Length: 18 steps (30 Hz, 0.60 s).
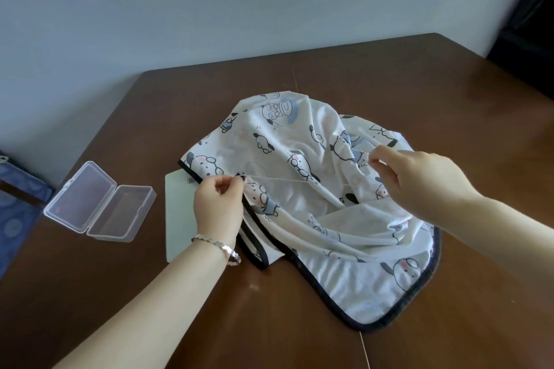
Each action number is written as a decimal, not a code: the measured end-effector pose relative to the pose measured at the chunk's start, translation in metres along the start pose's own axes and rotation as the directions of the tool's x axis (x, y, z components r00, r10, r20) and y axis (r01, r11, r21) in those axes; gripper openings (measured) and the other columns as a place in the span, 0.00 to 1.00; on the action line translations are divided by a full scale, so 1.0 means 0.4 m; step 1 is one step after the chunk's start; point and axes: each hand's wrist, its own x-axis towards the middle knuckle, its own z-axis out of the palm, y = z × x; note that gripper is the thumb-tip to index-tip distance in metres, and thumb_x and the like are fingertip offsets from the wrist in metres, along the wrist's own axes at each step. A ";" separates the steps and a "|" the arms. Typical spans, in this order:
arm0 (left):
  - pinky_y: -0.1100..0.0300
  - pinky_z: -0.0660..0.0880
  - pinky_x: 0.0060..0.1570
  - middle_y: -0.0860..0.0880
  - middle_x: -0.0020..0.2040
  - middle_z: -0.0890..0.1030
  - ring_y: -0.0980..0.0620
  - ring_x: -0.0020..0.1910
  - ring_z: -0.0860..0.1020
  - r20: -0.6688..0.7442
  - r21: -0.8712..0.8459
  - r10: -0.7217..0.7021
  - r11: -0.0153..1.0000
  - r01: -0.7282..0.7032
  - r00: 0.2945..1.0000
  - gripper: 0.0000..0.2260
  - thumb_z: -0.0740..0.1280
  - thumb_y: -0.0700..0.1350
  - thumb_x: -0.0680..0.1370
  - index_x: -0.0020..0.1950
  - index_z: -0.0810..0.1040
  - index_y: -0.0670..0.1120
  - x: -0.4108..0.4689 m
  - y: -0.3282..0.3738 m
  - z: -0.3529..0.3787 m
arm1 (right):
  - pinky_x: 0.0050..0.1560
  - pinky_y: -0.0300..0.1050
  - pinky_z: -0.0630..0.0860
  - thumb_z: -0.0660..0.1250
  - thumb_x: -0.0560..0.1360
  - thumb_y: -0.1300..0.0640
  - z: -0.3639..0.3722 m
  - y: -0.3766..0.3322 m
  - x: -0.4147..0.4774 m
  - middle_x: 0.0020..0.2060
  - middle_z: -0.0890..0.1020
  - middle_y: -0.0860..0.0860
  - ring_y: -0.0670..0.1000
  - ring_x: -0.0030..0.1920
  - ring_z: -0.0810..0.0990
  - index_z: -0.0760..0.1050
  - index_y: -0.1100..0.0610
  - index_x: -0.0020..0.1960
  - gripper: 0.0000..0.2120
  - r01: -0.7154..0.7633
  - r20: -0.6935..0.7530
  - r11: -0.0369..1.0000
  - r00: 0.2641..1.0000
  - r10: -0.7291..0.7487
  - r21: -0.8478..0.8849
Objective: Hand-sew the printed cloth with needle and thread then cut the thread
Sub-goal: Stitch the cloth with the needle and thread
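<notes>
Brown wooden worktop (389, 75) is carrying the printed cloth (314, 189) bunched at its middle, where the left hand (217, 204) is pinching the cloth's dark edge steady while the right hand (419, 180), fingers (376, 156) pinched together, is drawing thread (284, 180) taut across it, likely tightening a stitch.

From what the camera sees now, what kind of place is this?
Probably a room at home, not a workshop: a dark brown wooden table stands against a plain pale wall, holding a white cartoon-printed cloth and an open clear plastic box.
</notes>
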 end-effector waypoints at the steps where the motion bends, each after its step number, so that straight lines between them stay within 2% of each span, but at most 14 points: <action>1: 0.65 0.71 0.36 0.52 0.36 0.77 0.56 0.37 0.74 0.027 -0.010 0.015 1.000 -0.015 1.000 0.02 0.67 0.41 0.74 0.43 0.77 0.43 -0.005 0.006 0.001 | 0.25 0.42 0.63 0.58 0.78 0.57 -0.004 -0.014 -0.001 0.26 0.75 0.50 0.55 0.24 0.70 0.74 0.55 0.50 0.07 -0.018 0.016 0.996 1.000 0.017 0.086; 3: 0.71 0.72 0.34 0.53 0.36 0.79 0.61 0.34 0.76 0.101 -0.033 0.065 0.998 -0.062 0.993 0.02 0.69 0.42 0.74 0.41 0.78 0.45 -0.022 0.019 0.001 | 0.26 0.44 0.67 0.57 0.78 0.59 -0.016 -0.045 0.000 0.28 0.77 0.51 0.50 0.22 0.69 0.73 0.53 0.50 0.06 -0.069 0.076 0.933 0.996 0.045 0.352; 5: 0.73 0.73 0.36 0.52 0.36 0.81 0.63 0.33 0.77 0.164 -0.074 0.123 0.991 -0.112 0.979 0.04 0.70 0.41 0.72 0.39 0.79 0.48 -0.043 0.034 -0.002 | 0.24 0.32 0.64 0.58 0.77 0.61 -0.034 -0.086 -0.001 0.30 0.79 0.49 0.45 0.22 0.69 0.73 0.50 0.46 0.08 -0.118 0.140 0.814 0.989 0.046 0.569; 8: 0.70 0.75 0.39 0.54 0.34 0.82 0.60 0.34 0.79 0.230 -0.130 0.181 0.979 -0.154 0.956 0.05 0.71 0.40 0.71 0.38 0.80 0.50 -0.073 0.060 -0.008 | 0.27 0.29 0.67 0.63 0.76 0.62 -0.054 -0.143 -0.009 0.28 0.81 0.45 0.40 0.23 0.73 0.74 0.52 0.42 0.08 -0.173 0.217 0.646 0.976 0.011 0.743; 11: 0.69 0.76 0.39 0.54 0.33 0.83 0.59 0.34 0.81 0.272 -0.164 0.216 0.971 -0.175 0.938 0.06 0.71 0.39 0.71 0.37 0.81 0.50 -0.090 0.077 -0.015 | 0.27 0.33 0.71 0.63 0.76 0.62 -0.070 -0.183 -0.020 0.31 0.83 0.49 0.42 0.23 0.75 0.75 0.55 0.42 0.05 -0.205 0.255 0.554 0.967 -0.014 0.807; 13: 0.69 0.76 0.39 0.54 0.33 0.84 0.59 0.35 0.81 0.291 -0.174 0.232 0.967 -0.188 0.928 0.07 0.71 0.39 0.71 0.37 0.81 0.51 -0.099 0.083 -0.021 | 0.27 0.38 0.73 0.63 0.76 0.59 -0.074 -0.198 -0.028 0.30 0.83 0.50 0.46 0.24 0.76 0.75 0.54 0.41 0.06 -0.198 0.251 0.564 0.968 -0.016 0.802; 16: 0.68 0.76 0.39 0.53 0.35 0.84 0.58 0.35 0.81 0.305 -0.160 0.260 0.962 -0.219 0.916 0.07 0.71 0.39 0.71 0.38 0.81 0.51 -0.109 0.087 -0.027 | 0.28 0.48 0.73 0.64 0.76 0.55 -0.076 -0.208 -0.036 0.28 0.83 0.50 0.57 0.28 0.77 0.75 0.52 0.40 0.06 -0.210 0.272 0.612 0.962 -0.009 0.762; 18: 0.69 0.75 0.38 0.53 0.35 0.84 0.58 0.35 0.81 0.300 -0.159 0.271 0.960 -0.232 0.915 0.07 0.71 0.39 0.71 0.38 0.81 0.51 -0.112 0.088 -0.029 | 0.27 0.46 0.71 0.64 0.76 0.54 -0.075 -0.209 -0.039 0.27 0.82 0.48 0.55 0.25 0.75 0.76 0.52 0.40 0.06 -0.234 0.293 0.621 0.956 0.007 0.748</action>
